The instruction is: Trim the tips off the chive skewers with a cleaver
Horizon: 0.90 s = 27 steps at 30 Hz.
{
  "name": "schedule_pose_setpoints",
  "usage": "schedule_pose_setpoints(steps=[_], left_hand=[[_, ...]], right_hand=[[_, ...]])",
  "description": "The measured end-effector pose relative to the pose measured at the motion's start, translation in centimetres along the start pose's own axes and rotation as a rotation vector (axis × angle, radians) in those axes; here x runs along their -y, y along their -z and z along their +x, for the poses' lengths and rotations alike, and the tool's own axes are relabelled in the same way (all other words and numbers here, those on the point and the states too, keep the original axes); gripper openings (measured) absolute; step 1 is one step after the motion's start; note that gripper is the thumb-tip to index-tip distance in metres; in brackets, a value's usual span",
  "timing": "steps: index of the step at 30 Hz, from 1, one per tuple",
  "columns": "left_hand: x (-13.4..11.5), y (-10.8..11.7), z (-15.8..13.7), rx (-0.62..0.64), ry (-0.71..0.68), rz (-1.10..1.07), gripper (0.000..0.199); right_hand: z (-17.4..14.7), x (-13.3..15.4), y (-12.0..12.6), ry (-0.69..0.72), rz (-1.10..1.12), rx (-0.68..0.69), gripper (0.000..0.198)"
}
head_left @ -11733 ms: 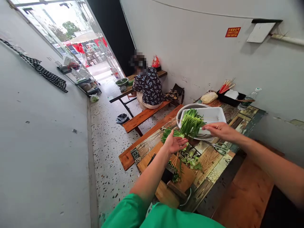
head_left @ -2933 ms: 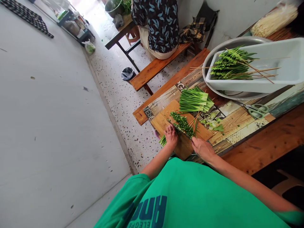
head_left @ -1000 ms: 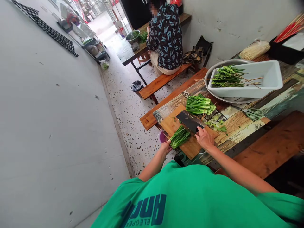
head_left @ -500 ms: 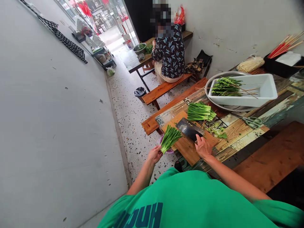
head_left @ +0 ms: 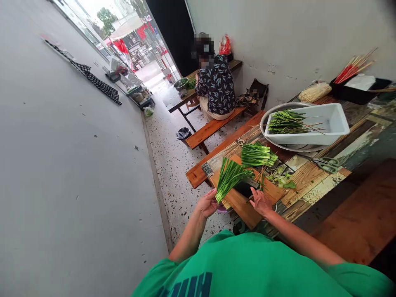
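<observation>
A fanned bunch of green chives (head_left: 230, 177) is pinched at its near end by my left hand (head_left: 208, 203), its tips reaching over the wooden cutting board (head_left: 247, 208). The dark cleaver (head_left: 244, 187) lies flat on that board, partly covered by the chives. My right hand (head_left: 260, 202) is at the cleaver's near side with fingers stretched and apart; whether they touch it I cannot tell. Just beyond the fingers are some thin wooden skewers (head_left: 262, 175). Another pile of chives (head_left: 255, 154) rests past the board, beside leafy scraps (head_left: 283, 178).
A white tub (head_left: 309, 139) of skewered greens stands in a metal basin (head_left: 264, 123) on the table. Scissors (head_left: 328, 164) lie near it. Further right is a black box (head_left: 352, 93) with red-ended sticks. A seated person (head_left: 218, 86) faces another table; a bin (head_left: 183, 134) stands near the bench.
My left hand has brought the chives rightward, so they now overlap the cleaver. My right hand has drawn slightly down, its fingers spreading. The camera view has tilted up a little.
</observation>
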State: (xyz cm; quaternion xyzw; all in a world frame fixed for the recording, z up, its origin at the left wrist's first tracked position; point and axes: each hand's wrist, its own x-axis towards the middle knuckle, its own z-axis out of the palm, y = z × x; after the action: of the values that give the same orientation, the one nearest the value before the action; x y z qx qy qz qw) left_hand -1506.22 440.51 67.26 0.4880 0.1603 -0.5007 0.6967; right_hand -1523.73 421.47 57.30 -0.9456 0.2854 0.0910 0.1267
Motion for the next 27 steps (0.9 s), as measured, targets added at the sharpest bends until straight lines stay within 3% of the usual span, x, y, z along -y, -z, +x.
schedule_pose_setpoints(steps=[3, 7, 10, 13, 15, 17, 22, 24, 27], left_hand=[[0.1, -1.6, 0.8, 0.020, -0.017, -0.006, 0.010], [0.4, -3.4, 2.5, 0.063, -0.170, 0.121, 0.026], [0.4, -5.1, 3.8, 0.127, -0.272, 0.368, 0.032], [0.1, -7.6, 4.5, 0.237, -0.377, 0.728, 0.019], [-0.3, -9.8, 4.7, 0.308, -0.472, 0.988, 0.007], [-0.7, -11.9, 4.6, 0.362, -0.574, 1.216, 0.007], [-1.2, -16.4, 3.5, 0.487, -0.639, 1.713, 0.013], [-1.2, -17.9, 2.8, 0.540, -0.635, 1.896, 0.017], [-1.3, -19.9, 1.2, 0.569, -0.614, 2.122, 0.022]], right_hand=[[-1.3, 0.0, 3.5, 0.047, 0.080, -0.107, 0.027], [-4.1, 0.8, 11.2, 0.282, 0.260, -0.334, 0.040], [-4.8, 1.2, 16.9, 0.404, 0.249, -0.475, 0.036], [-2.9, 0.9, 20.1, 0.470, 0.070, -0.542, 0.037], [-0.8, 0.3, 20.7, 0.558, -0.057, -0.510, 0.041], [1.0, -0.4, 20.5, 0.647, -0.147, -0.414, 0.036], [3.0, -3.4, 20.0, 0.669, -0.242, -0.032, 0.022], [3.1, -4.8, 20.2, 0.645, -0.178, 0.063, 0.020], [2.9, -6.7, 20.9, 0.615, 0.108, 0.191, 0.019]])
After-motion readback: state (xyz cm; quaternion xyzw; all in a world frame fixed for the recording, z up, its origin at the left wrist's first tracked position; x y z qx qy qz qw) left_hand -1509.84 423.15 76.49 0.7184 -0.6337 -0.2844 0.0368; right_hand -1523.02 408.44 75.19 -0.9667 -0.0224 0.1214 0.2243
